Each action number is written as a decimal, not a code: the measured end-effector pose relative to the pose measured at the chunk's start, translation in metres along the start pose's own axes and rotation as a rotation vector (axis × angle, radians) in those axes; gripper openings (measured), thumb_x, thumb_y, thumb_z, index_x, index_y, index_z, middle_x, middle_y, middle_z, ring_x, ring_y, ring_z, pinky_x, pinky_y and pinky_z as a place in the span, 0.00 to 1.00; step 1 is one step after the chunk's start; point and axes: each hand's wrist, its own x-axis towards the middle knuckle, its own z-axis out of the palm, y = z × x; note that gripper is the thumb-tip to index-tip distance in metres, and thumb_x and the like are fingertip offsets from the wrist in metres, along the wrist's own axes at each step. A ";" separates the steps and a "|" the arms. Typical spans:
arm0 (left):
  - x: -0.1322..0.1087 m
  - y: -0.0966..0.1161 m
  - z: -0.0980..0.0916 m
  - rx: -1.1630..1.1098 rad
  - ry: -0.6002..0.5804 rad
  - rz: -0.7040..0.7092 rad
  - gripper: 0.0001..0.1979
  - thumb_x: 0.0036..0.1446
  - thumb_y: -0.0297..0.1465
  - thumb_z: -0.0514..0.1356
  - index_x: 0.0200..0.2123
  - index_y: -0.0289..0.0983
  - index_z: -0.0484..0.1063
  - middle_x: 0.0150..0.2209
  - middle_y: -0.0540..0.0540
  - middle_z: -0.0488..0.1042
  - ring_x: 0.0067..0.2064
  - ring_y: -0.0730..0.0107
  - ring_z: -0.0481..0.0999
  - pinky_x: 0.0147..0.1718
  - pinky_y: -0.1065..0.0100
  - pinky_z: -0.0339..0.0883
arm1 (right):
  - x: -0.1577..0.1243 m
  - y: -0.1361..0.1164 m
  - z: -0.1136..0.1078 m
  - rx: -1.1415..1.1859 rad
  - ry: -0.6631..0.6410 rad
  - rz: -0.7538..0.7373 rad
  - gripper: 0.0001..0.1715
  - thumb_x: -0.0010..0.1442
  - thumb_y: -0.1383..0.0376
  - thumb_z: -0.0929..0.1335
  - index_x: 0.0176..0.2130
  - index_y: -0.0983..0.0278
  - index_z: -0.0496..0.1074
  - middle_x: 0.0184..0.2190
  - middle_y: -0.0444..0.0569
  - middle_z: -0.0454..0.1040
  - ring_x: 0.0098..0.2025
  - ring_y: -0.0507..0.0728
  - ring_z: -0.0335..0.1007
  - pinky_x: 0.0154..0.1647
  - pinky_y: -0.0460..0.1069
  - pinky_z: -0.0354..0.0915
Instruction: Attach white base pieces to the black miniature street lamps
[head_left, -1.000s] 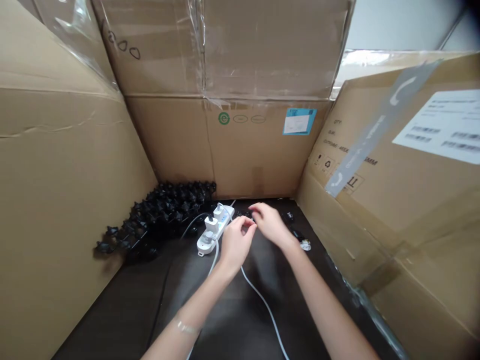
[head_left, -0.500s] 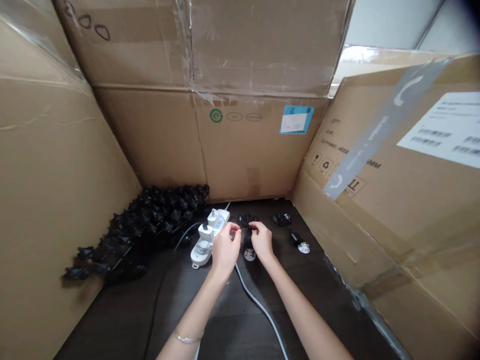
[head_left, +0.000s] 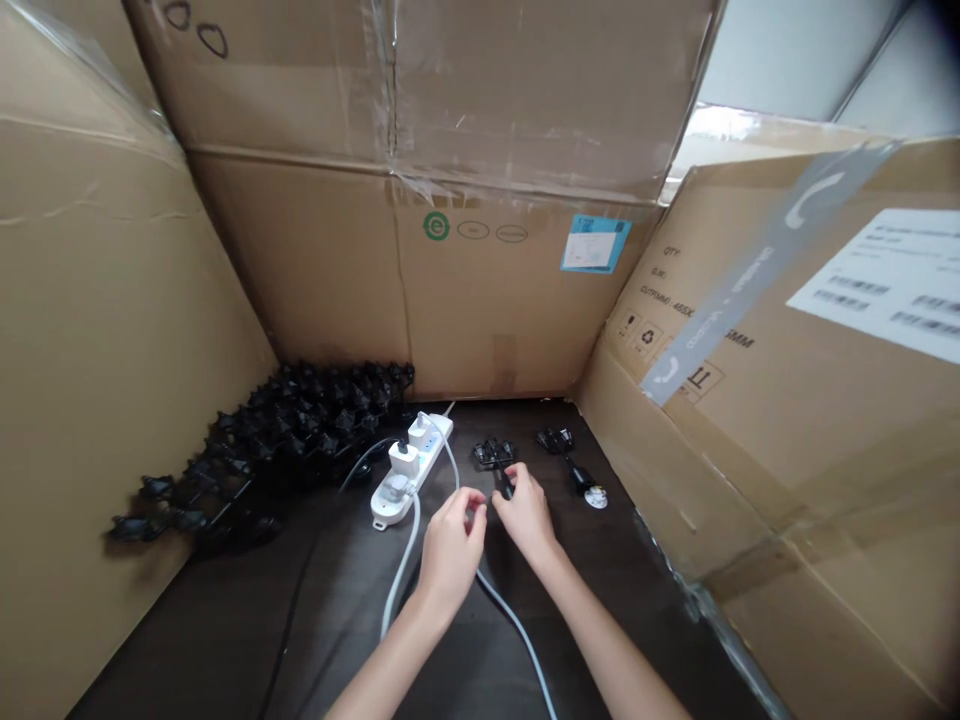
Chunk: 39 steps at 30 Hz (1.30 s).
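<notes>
My left hand [head_left: 450, 545] and my right hand [head_left: 525, 512] meet over the dark table, fingers pinched together. The right hand's fingers are shut on a small black part [head_left: 505, 484]; what the left hand's fingers pinch is hidden. Just beyond the hands lies a small cluster of black parts [head_left: 493, 452]. To their left a white power strip [head_left: 410, 467] with white plugs in it lies on the table, and its white cable [head_left: 405, 565] runs back under my left wrist.
A big heap of black parts [head_left: 270, 450] fills the back-left corner. Another black part [head_left: 556, 438] and a black piece with a white round end [head_left: 589, 490] lie at the right. Cardboard boxes [head_left: 480, 290] wall in the dark table [head_left: 225, 640] on three sides.
Both hands have drawn back toward me and a little lower, away from the power strip. The white round piece that lay between the hands half a second ago is hidden now.
</notes>
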 end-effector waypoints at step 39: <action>-0.011 0.001 0.006 -0.458 0.126 0.135 0.14 0.53 0.28 0.60 0.45 0.40 0.70 0.48 0.44 0.71 0.50 0.63 0.72 0.45 0.63 0.72 | -0.037 -0.025 -0.026 0.881 -0.254 0.225 0.18 0.46 0.66 0.75 0.37 0.63 0.68 0.36 0.43 0.71 0.39 0.49 0.70 0.38 0.43 0.67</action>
